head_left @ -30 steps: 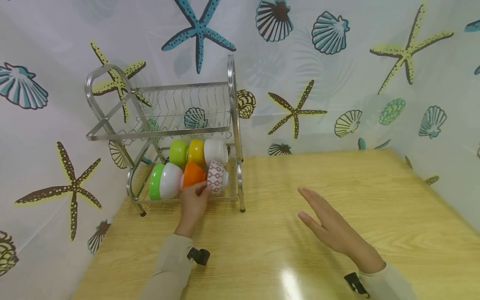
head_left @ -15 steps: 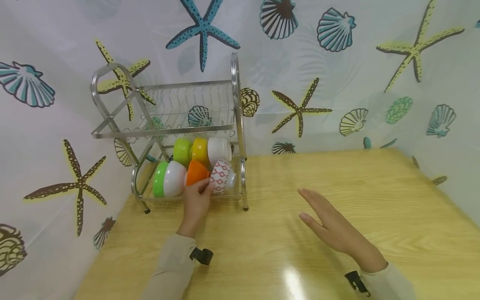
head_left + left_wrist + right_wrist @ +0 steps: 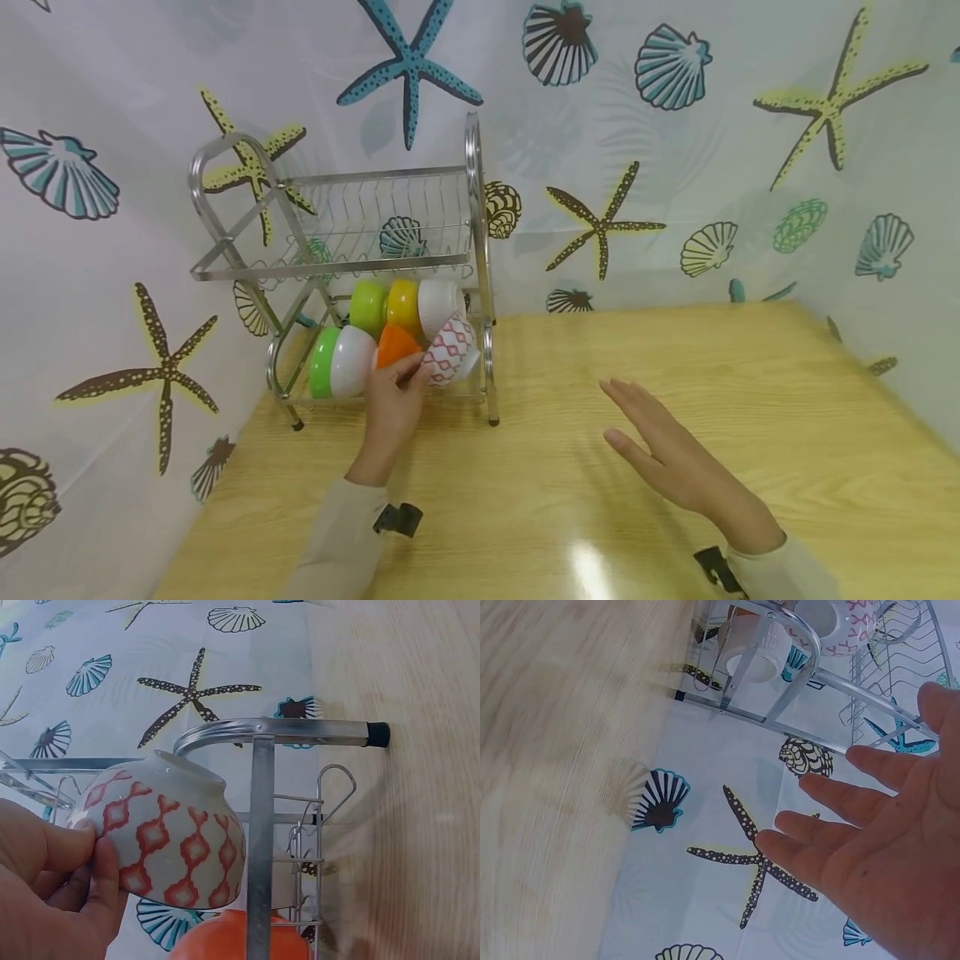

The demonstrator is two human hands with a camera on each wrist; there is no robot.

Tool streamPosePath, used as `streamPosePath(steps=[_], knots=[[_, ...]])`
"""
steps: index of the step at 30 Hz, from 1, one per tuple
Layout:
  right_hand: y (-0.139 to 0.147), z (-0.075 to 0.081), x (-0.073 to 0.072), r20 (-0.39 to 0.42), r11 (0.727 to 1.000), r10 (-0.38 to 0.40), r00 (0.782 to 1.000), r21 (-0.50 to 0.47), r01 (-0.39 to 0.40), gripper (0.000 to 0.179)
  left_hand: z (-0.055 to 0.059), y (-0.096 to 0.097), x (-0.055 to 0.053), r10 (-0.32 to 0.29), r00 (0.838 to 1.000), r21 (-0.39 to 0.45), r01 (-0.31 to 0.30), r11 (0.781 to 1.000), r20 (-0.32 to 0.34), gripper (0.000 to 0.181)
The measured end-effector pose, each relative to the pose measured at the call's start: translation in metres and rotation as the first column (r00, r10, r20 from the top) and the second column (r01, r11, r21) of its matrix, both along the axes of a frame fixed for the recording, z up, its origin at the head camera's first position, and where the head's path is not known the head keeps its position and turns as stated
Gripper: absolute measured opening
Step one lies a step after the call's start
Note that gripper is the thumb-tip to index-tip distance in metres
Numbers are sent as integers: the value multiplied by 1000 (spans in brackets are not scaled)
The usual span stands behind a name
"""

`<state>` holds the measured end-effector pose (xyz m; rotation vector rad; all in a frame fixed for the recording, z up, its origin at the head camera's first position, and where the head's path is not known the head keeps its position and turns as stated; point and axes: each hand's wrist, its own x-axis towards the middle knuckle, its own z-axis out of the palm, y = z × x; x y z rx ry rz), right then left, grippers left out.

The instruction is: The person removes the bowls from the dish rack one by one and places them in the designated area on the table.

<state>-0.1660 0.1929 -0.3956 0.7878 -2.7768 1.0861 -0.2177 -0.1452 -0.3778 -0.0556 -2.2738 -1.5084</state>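
Observation:
My left hand (image 3: 393, 406) pinches the rim of a white bowl with a red chain pattern (image 3: 452, 350), tilted at the lower right of the metal dish rack (image 3: 330, 268). In the left wrist view, thumb and fingers grip the patterned bowl (image 3: 169, 836) by one side, its foot turned up and away. Just left of it is an orange bowl (image 3: 396, 343), partly hidden by the hand. My right hand (image 3: 686, 462) hovers over the table with straight fingers and holds nothing; the right wrist view shows the palm (image 3: 885, 855) in front of the patterned cloth.
On the lower rack tier stand a green bowl (image 3: 322, 362), a white bowl (image 3: 351, 362), and behind them a lime bowl (image 3: 367, 307), a yellow bowl (image 3: 403, 305) and another white bowl (image 3: 438, 307). The rack stands on a wooden table (image 3: 570, 392) before a patterned cloth (image 3: 585, 133).
My left hand has lifted the patterned bowl slightly and tilted it to the right, away from the orange bowl. The right hand stays nearly still. The head view has shifted a little.

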Motion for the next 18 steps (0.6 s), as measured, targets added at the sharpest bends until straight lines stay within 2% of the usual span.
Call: streamPosePath(steps=[4,9,13,15,18], knots=[[0,-1,1,3,1000,3,1000,0,-3,57,6,1,9,-32,999,-53,30,998,-21,22],[2,-1,2,6,1000,0,1000,3,0,57,11,5,17,-63,993,-122,51,991,-99,20],[3,-2,2,7,1000,-12,1000,1,12,57,14,9,23,-72,979,-173,38,984,-191,20],[2,-2,2,8,1000,-9,1000,2,9,56,14,10,26,-67,960,-216,7,976,-270,20],[1,-1,2,3,1000,-3,1000,13,3,56,14,11,31,-79,908,-286,-46,957,-411,20]])
